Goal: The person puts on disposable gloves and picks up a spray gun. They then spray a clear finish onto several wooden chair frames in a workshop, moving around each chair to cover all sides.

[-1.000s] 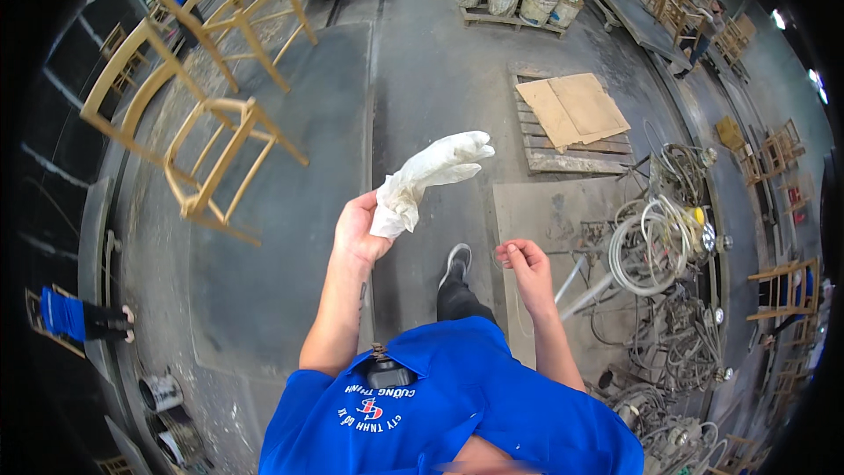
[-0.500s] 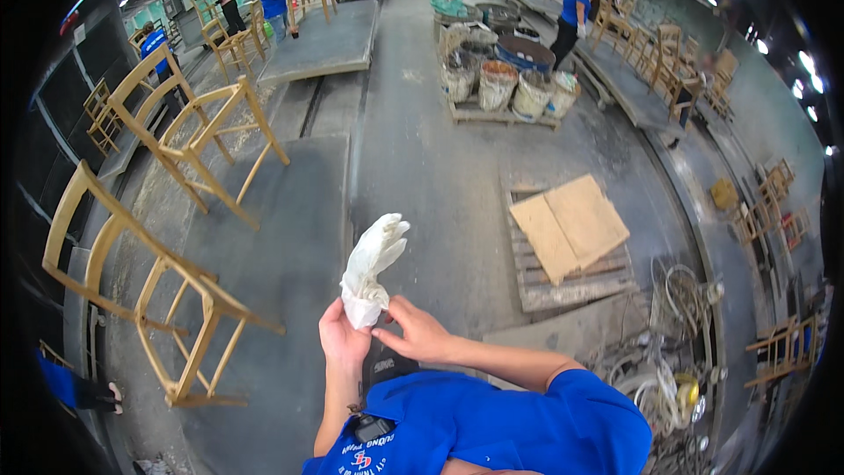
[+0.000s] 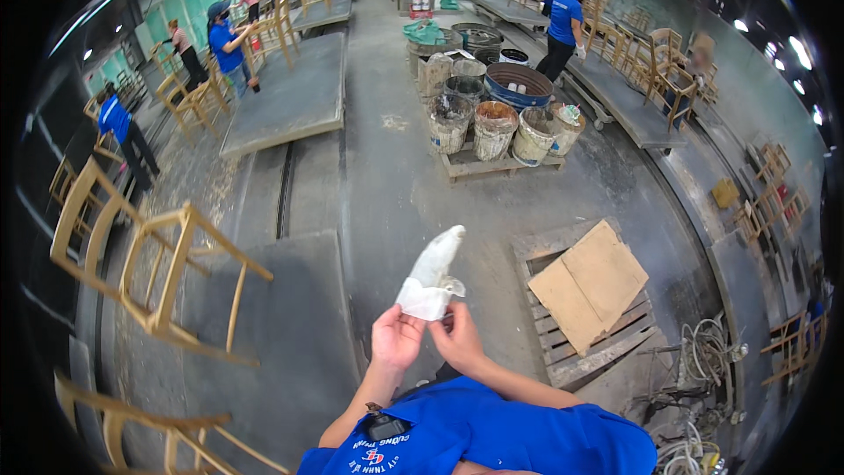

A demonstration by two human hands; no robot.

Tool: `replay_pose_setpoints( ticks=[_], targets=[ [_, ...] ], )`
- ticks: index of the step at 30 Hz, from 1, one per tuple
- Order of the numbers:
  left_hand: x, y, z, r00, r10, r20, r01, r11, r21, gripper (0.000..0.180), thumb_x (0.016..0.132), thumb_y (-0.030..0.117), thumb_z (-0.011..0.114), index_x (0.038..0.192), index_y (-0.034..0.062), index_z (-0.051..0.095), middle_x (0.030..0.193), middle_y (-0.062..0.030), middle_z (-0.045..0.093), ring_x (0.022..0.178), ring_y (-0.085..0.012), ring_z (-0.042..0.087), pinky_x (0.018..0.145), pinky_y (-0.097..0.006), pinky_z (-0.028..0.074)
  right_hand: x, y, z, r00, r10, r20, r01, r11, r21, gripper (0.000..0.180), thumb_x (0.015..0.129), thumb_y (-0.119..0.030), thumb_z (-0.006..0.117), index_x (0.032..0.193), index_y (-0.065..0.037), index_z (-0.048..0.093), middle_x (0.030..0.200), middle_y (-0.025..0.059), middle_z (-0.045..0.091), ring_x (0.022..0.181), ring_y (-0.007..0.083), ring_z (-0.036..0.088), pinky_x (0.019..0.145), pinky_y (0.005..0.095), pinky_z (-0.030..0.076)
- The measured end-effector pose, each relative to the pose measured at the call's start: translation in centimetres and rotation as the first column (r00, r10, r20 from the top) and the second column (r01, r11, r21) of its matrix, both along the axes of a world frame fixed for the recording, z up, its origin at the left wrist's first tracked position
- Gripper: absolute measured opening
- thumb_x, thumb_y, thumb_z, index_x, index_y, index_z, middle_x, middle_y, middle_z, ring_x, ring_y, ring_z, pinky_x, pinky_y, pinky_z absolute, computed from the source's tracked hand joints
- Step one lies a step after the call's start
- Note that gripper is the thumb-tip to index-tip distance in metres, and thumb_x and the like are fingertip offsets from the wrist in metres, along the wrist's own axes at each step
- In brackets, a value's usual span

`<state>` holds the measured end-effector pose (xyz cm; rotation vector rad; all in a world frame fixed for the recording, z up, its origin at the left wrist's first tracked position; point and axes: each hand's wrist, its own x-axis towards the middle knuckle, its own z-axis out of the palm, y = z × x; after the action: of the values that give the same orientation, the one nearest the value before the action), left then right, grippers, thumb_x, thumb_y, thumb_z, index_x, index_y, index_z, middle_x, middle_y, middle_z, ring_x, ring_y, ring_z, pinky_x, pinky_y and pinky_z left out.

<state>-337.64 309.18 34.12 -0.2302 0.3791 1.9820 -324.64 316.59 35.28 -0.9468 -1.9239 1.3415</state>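
Just ahead of the wearer's blue short-sleeved shirt (image 3: 501, 422), both bare hands meet at one limp white fabric glove (image 3: 432, 274), held up in front of the body with its finger end pointing away and its cuff toward the palms. The left hand (image 3: 397, 339) is half curled, its fingertips gripping the cuff's left lower edge; the right hand (image 3: 457, 339), fingers bent nearly closed, pinches the cuff's lower right edge, though the exact contact is partly hidden. Around them, grey concrete floor (image 3: 391, 185) gives a lane running straight ahead. Its left side is bounded by the long edge of a dark grey flat platform (image 3: 299, 290), near the left forearm, with a pale wooden chair frame (image 3: 163, 320) at its far left side. On the right, a slatted wooden pallet (image 3: 605, 354) bearing a flat brown cardboard sheet (image 3: 591, 286) stands near the right forearm, with coiled pale hoses (image 3: 706, 354) beyond its lower corner. Farther up, a second pallet (image 3: 501, 169) loaded with paint-stained buckets (image 3: 495, 136) narrows the lane opposite another grey platform (image 3: 294, 110), beside which a blue-shirted person (image 3: 230, 48) stands at a chair.
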Motion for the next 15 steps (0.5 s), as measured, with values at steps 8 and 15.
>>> replay_pose_setpoints(
  ticks=[8, 15],
  targets=[
    [-14.4, 20.6, -0.6, 0.988, -0.147, 0.044, 0.151, 0.982, -0.117, 0.040, 0.100, 0.012, 0.044, 0.134, -0.0102, 0.046, 0.136, -0.0222, 0.055, 0.129, -0.0320, 0.055, 0.114, -0.046, 0.043, -13.9, 21.1, -4.0, 0.972, -0.236, -0.005, 0.234, 0.961, 0.149, 0.018, 0.093, -0.012, 0.062, 0.104, 0.001, 0.057, 0.091, 0.0154, 0.065, 0.076, 0.0249, 0.065, 0.067, 0.0380, 0.052],
    [-27.2, 31.3, 2.3, 0.582, -0.350, -0.734, -0.067, 0.879, -0.472, 0.046, 0.097, 0.009, 0.050, 0.139, -0.0085, 0.051, 0.144, -0.0218, 0.053, 0.134, -0.0321, 0.051, 0.115, -0.041, 0.038, -32.0, 37.2, 2.4, 0.962, 0.079, 0.260, -0.190, 0.880, 0.435, 0.017, 0.089, -0.017, 0.063, 0.095, -0.003, 0.055, 0.092, 0.0179, 0.065, 0.081, 0.0394, 0.065, 0.070, 0.0481, 0.052]
  ],
)
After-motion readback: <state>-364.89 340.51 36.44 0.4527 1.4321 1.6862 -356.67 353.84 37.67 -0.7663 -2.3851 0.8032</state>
